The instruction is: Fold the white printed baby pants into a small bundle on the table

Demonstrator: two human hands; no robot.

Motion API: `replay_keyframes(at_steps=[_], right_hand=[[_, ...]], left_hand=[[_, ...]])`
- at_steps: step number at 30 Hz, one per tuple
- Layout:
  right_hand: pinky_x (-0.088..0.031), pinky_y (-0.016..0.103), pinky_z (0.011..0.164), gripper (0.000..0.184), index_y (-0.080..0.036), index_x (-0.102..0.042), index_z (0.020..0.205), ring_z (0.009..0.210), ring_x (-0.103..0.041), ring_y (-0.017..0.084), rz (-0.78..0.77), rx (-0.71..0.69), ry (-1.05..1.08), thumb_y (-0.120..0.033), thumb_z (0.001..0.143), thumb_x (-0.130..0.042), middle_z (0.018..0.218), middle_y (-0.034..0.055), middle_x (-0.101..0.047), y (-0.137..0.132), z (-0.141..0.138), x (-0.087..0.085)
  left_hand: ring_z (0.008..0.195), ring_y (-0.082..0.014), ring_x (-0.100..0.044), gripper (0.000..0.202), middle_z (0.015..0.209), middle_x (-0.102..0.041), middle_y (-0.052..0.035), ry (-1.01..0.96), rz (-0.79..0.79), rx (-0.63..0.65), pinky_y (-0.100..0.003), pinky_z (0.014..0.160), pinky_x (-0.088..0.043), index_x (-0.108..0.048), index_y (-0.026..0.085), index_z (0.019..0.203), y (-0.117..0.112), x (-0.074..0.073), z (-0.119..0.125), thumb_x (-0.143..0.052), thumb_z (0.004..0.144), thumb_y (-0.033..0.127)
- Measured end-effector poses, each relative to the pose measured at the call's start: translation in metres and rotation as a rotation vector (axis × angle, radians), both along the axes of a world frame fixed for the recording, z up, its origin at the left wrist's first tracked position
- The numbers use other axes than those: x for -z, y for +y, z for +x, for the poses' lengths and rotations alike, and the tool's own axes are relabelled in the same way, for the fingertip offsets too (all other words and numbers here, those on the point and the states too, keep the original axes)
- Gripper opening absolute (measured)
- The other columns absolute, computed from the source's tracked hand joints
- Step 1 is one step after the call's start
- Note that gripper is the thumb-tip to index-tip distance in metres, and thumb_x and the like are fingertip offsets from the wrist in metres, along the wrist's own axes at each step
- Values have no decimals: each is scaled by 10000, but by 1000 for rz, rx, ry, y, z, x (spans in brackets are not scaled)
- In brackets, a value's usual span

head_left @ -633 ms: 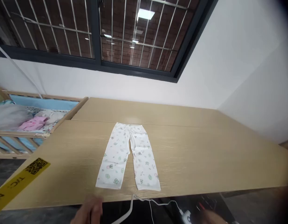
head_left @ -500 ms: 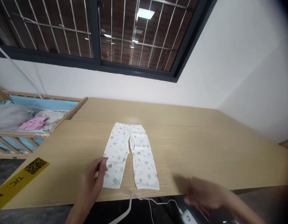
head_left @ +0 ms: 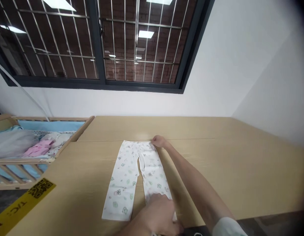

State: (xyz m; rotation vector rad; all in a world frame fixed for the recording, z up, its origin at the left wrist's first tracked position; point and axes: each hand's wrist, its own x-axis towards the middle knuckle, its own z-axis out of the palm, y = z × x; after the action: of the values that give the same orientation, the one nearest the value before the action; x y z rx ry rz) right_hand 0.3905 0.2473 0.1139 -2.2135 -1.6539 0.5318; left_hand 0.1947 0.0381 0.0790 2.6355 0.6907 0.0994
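White printed trousers (head_left: pixel 135 177) lie flat mid-table (head_left: pixel 240 170). Right hand (head_left: pixel 158 141) pinches waistband corner at 12 o'clock; left hand (head_left: pixel 159 214) covers right leg's hem at 6, grip hidden. Best lifted w/ both ends level. Crib (head_left: pixel 31 147) at 9.

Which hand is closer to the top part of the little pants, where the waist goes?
The right hand. It reaches across the table and touches the waist corner of the pants. The left hand is down at the other end, on a leg cuff.
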Motion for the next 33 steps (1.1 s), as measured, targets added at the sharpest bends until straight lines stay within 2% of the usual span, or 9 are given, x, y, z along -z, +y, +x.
replay_keyframes(at_steps=[5,8,10,16,21,24,28,31,33], right_hand=[[-401,211,592,135,-105,-718,713,730,-648,177,-39,45,-8,-209,799,-725,712,64,-687,16,1,17],[-395,202,582,93,-117,-725,770,737,-644,164,-43,52,-8,-204,804,-721,752,55,-702,18,4,22],[-399,201,596,61,-118,-729,814,768,-649,168,-32,66,-22,-176,799,-714,798,63,-715,18,8,25],[-425,219,653,88,-98,-722,874,860,-668,201,24,134,-80,-111,792,-694,893,109,-728,12,29,21],[-455,217,659,69,-133,-704,768,838,-676,209,46,167,-53,-104,726,-750,784,72,-713,8,38,13],[-470,223,637,100,-139,-673,696,754,-671,202,49,169,15,-91,719,-758,671,57,-677,9,37,4],[-493,217,566,89,-132,-668,772,601,-638,163,72,163,178,-114,749,-753,587,25,-639,14,26,-13],[-502,195,537,95,-131,-649,796,542,-610,129,111,146,292,-125,771,-740,567,1,-625,22,5,-26],[-502,181,531,105,-137,-631,765,523,-601,114,135,133,346,-123,775,-735,557,-7,-617,30,-14,-32]], left_hand=[[586,-259,-646,270,604,-675,-141,-21,-21,-37,-391,623,-500,-726,201,634,-1,6,-3,-678,753,439],[689,-307,-688,308,763,-728,-186,13,-77,-42,-419,652,-528,-769,149,860,3,4,-5,-593,797,395],[740,-352,-696,356,813,-729,-231,61,-68,-53,-451,657,-528,-771,101,922,3,5,-2,-579,791,372],[695,-310,-678,196,744,-723,-198,-44,-99,-36,-401,607,-489,-762,157,753,-3,20,21,-625,741,297],[659,-224,-622,107,732,-720,-120,-275,-266,-166,-348,601,-437,-681,208,711,0,20,22,-595,745,261],[578,-158,-553,123,672,-678,-61,-425,-444,-250,-292,536,-383,-602,207,692,5,13,4,-577,788,281],[541,-125,-529,236,629,-616,-18,-660,-698,-346,-241,488,-355,-534,209,745,10,6,-41,-536,888,396],[574,-137,-544,330,582,-560,3,-793,-621,-476,-242,547,-393,-489,219,691,12,13,-84,-483,928,448],[578,-144,-544,380,561,-531,16,-772,-516,-620,-244,563,-390,-479,223,656,11,25,-113,-451,936,478]])
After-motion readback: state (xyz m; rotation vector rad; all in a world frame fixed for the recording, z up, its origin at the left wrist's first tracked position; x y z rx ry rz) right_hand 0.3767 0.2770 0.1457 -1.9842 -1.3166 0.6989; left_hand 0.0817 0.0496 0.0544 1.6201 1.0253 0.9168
